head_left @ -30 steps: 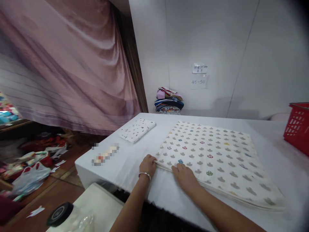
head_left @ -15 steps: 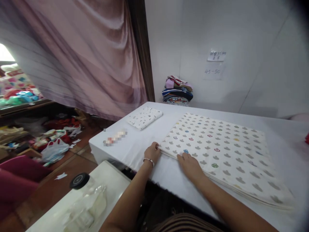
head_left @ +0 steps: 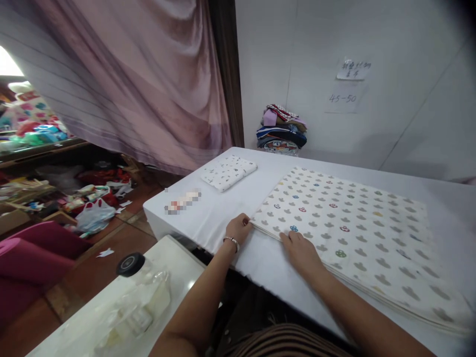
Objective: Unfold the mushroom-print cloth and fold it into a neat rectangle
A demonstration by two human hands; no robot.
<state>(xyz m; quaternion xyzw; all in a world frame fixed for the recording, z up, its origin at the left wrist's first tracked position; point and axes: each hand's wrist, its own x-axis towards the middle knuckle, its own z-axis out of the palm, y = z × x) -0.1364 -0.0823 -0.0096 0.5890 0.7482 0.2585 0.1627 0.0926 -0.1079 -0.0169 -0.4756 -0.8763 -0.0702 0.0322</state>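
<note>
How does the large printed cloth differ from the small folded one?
The large cloth spreads wide; the small cloth is compact. The large cloth's print mixes grey and brighter colours; the small cloth's looks mostly dark. The left hand and right hand touch the large cloth, not the small cloth. Both are whitish and printed.

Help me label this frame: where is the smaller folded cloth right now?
In the head view, the smaller folded cloth lies on the white-covered table, just left of the picture's centre, beyond the left hand and left of the large patterned cloth.
</note>
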